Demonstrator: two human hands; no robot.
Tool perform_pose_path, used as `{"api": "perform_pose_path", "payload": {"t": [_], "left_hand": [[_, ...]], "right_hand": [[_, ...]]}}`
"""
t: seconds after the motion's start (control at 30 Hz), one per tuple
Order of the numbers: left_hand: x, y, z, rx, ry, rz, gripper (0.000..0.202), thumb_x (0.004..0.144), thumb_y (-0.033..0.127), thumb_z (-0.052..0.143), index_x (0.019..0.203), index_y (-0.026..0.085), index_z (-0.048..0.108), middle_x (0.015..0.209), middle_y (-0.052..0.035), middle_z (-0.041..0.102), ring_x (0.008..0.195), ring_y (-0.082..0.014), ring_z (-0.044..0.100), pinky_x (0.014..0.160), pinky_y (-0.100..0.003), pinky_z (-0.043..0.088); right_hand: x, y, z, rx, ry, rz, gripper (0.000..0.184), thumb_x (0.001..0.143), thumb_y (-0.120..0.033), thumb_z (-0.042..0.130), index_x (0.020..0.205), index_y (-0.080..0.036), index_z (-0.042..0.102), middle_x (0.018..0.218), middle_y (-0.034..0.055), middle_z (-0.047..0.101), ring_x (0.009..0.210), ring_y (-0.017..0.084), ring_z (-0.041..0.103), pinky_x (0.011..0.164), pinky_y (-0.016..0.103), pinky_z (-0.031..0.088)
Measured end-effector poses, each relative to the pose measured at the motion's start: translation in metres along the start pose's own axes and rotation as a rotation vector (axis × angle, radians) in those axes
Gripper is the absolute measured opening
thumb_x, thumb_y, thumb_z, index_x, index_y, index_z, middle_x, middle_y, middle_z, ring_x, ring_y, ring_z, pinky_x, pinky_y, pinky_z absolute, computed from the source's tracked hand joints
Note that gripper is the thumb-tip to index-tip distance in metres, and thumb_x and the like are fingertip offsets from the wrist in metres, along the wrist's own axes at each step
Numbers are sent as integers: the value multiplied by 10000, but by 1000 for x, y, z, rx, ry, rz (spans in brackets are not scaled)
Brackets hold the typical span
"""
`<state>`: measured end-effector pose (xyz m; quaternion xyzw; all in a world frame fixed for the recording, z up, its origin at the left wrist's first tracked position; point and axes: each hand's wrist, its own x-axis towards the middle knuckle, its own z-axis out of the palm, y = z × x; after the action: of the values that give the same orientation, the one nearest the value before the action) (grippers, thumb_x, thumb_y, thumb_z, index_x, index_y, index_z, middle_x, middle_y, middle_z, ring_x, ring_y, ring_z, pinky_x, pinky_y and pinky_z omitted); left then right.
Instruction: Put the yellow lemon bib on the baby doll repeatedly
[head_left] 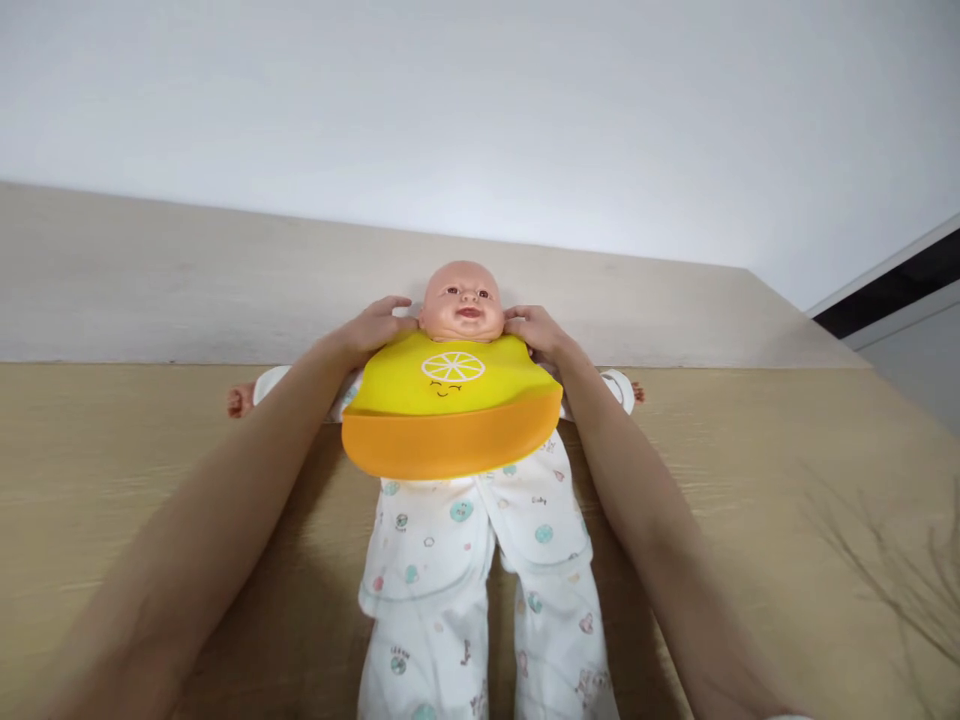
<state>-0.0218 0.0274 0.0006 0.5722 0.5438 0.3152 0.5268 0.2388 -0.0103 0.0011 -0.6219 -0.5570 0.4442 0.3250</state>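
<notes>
A baby doll [463, 283] in white printed clothes [480, 530] lies face up with its arms spread to the sides. Over its chest spreads a yellow bib [397, 372] with a white citrus-slice print and an orange catch pocket [450, 440] along the bottom. My left hand [381, 326] grips the bib's upper corner beside the doll's neck, one finger raised off it. On the other side of the neck, my right hand [537, 328] is closed at the opposite upper corner, its fingertips partly behind the doll's head. The bib's neck ends are hidden.
The doll rests on a tan wood-look surface [97, 480], with a paler grey board [187, 290] behind its head. A white wall [480, 120] rises beyond. Thin bare twigs [900, 590] stick up at the lower right. A dark strip [892, 300] shows at the far right.
</notes>
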Motion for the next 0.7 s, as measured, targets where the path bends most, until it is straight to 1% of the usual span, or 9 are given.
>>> {"api": "perform_pose_path", "payload": {"t": [0.07,0.1,0.17,0.23,0.33,0.43,0.57,0.7], "left_hand": [[-3,1,0,-61,-35,-4,758,620,181,736,1349,166,526,882,-121,719,682,-258,688,608,-346,547],[-5,2,0,-96,-33,1,766,609,153,736,1346,163,525,842,-110,717,659,-253,684,605,-349,550],[-7,5,3,-167,0,9,768,605,109,724,1344,152,519,771,-90,709,612,-238,674,596,-353,556],[-9,7,6,-206,32,17,727,611,88,714,1315,144,539,738,-78,702,582,-221,665,592,-346,561],[-9,8,10,-215,68,40,661,625,95,717,1268,139,572,687,-64,688,566,-211,654,568,-331,555],[-8,7,11,-196,115,50,624,628,117,731,1238,149,605,650,-48,674,555,-204,639,560,-322,547],[-6,6,11,-135,189,78,561,630,137,734,1185,159,655,634,-20,655,559,-183,621,590,-307,539],[-4,5,10,-57,234,128,514,660,159,727,1171,148,677,635,-9,635,595,-170,613,634,-300,539]], "right_hand": [[-2,-1,-1,57,0,-2,285,767,-157,577,1038,-139,662,504,-24,489,395,72,415,384,174,284],[-2,-1,-1,92,11,-5,298,767,-145,580,1053,-134,661,511,-19,503,408,73,429,395,173,308],[-1,-1,0,157,37,-7,293,766,-126,585,1049,-123,661,540,-2,539,450,80,469,437,178,371],[0,0,1,197,52,-2,283,767,-122,593,1042,-124,661,580,14,575,502,95,517,487,190,429],[1,2,2,219,73,-2,268,771,-130,605,1033,-125,662,614,28,598,561,118,564,532,210,475],[2,4,3,228,98,-21,261,772,-136,621,1030,-121,657,634,36,606,587,126,580,554,220,493],[4,6,4,216,145,-31,271,763,-162,662,1030,-120,649,642,31,600,593,125,583,564,223,498],[8,7,6,232,196,-38,268,736,-162,654,999,-118,632,600,14,583,550,129,573,517,218,469]]}}
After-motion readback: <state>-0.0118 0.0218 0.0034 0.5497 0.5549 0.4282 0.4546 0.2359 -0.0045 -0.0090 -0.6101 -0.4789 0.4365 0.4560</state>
